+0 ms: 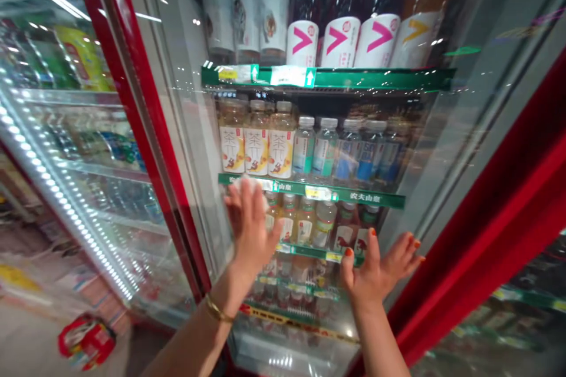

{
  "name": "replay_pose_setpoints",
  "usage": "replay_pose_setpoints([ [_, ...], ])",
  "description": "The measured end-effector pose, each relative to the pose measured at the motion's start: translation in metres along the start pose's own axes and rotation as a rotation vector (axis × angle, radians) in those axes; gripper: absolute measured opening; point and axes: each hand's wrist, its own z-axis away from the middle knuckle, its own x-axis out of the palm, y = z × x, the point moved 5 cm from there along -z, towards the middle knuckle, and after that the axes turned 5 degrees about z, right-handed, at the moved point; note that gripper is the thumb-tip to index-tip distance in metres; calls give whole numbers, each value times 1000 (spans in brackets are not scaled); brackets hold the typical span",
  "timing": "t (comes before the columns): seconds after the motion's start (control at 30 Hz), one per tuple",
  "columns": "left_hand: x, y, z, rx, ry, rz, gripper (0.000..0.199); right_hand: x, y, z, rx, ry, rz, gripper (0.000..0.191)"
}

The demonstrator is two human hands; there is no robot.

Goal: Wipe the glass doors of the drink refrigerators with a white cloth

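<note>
My left hand, with a gold bracelet at the wrist, is raised in front of a glass cooler door. Its long fingers reach upward over a whitish crumpled cloth, partly hidden and blurred, which they seem to press toward the glass. Lower right, my right hand has its fingers spread and holds nothing; orange polish shows on the nails. Whether the right fingers touch the glass I cannot tell. Behind the door stand tea bottles and water-like drink bottles, near the left fingertips.
Green shelf strips with price tags cross the cooler. Larger bottles fill its top shelf. Red frames border the door. Another lit cooler stands at left. A red package lies on the floor, lower left.
</note>
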Motion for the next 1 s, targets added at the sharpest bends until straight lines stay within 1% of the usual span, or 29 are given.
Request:
replay_pose_setpoints([
  [0.03, 8, 15, 14, 111, -52, 17, 93, 0, 1, 0, 2, 0, -2, 83],
  [0.07, 14, 26, 32, 227, -73, 25, 95, -1, 1, 0, 2, -1, -4, 84],
  [0.1, 16, 27, 48, 260, -73, 12, 95, -2, 1, -1, 1, -5, -7, 84],
  [0.13, 16, 20, 59, 234, -69, -9, 93, -3, 1, -2, -2, -11, -12, 84],
  [0.17, 12, 7, 65, 150, -44, -30, 90, -4, 0, -3, -6, -18, -19, 83],
  [0.2, 6, -10, 64, 28, -1, -40, 87, -5, -1, -4, -14, -21, -27, 82],
  [0.23, 0, -25, 58, -96, 49, -33, 85, -6, -3, -6, -22, -20, -33, 81],
  [0.27, -5, -35, 48, -194, 96, -5, 85, -7, -4, -6, -29, -17, -35, 80],
  [0.3, -7, -37, 36, -249, 132, 36, 85, -8, -4, -7, -31, -15, -31, 79],
  [0.33, -5, -30, 26, -260, 133, 80, 85, -8, -4, -7, -29, -18, -22, 77],
  [0.37, 1, -16, 19, -221, 91, 111, 86, -8, -4, -7, -26, -28, -12, 76],
  [0.4, 9, 3, 18, -129, 35, 126, 86, -7, -4, -6, -21, -40, -4, 75],
  [0.43, 16, 25, 24, -4, -24, 124, 88, -7, -3, -6, -18, -50, 1, 75],
  [0.47, 22, 45, 36, 128, -69, 111, 89, -6, -3, -5, -18, -53, 1, 75],
  [0.5, 26, 59, 52, 241, -98, 93, 91, -7, -3, -4, -20, -49, 1, 75],
  [0.53, 27, 66, 68, 312, -111, 77, 92, -7, -3, -4, -22, -44, 2, 76],
  [0.57, 27, 65, 80, 332, -110, 64, 92, -7, -3, -3, -26, -39, 4, 77],
  [0.6, 24, 58, 85, 295, -97, 53, 91, -7, -3, -3, -31, -37, 8, 78],
  [0.63, 20, 47, 82, 216, -76, 49, 90, -7, -4, -3, -35, -37, 12, 79],
  [0.7, 11, 30, 58, 18, -14, 71, 89, -8, -5, -4, -41, -34, 6, 79],
  [0.73, 9, 28, 40, -63, 10, 93, 90, -9, -5, -5, -44, -30, -3, 79],
  [0.77, 10, 33, 23, -107, 18, 116, 90, -10, -6, -5, -45, -28, -12, 78],
  [0.8, 13, 44, 9, -95, 4, 134, 91, -10, -6, -6, -46, -30, -18, 77],
  [0.83, 18, 60, 2, -23, -26, 140, 91, -11, -6, -6, -47, -31, -21, 77],
  [0.87, 24, 78, 2, 90, -62, 128, 90, -11, -6, -6, -47, -34, -19, 76],
  [0.9, 30, 94, 10, 224, -96, 106, 88, -11, -6, -6, -46, -34, -17, 75],
  [0.93, 35, 105, 25, 346, -122, 80, 85, -11, -6, -6, -43, -32, -16, 75],
  [0.97, 37, 109, 42, 438, -136, 57, 81, -11, -6, -6, -41, -27, -20, 74],
  [1.0, 37, 107, 59, 490, -142, 39, 78, -11, -6, -6, -38, -23, -28, 73],
])
